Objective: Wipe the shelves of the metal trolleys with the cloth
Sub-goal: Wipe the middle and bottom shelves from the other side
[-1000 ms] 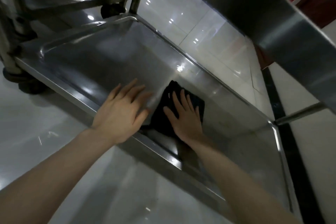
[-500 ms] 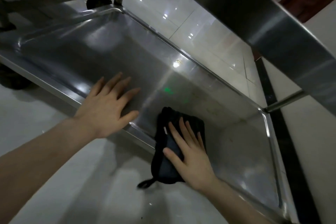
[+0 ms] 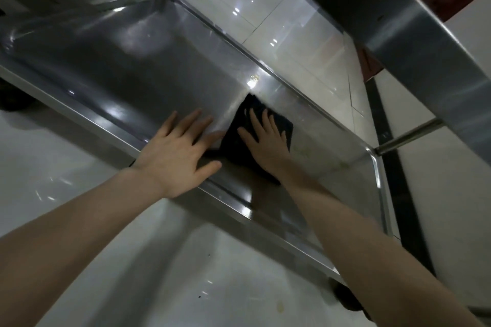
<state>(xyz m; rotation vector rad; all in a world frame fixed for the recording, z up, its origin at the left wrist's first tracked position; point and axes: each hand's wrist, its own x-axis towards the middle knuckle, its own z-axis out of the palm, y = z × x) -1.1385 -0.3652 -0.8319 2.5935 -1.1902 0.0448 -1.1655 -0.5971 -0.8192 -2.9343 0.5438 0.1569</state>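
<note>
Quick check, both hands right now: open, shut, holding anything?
Left hand: open, fingers spread, flat on the bottom shelf, holding nothing.
Right hand: open, straight fingers pressing the dark cloth on the shelf.

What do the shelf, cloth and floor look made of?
Shelf: likely stainless steel, brushed and shiny; streaked glare, folded rim.
Cloth: dark matte fabric, folded soft under the right hand; weave too dim to tell.
Floor: pale glossy tile, perhaps ceramic; joint lines and lamp reflections.
</note>
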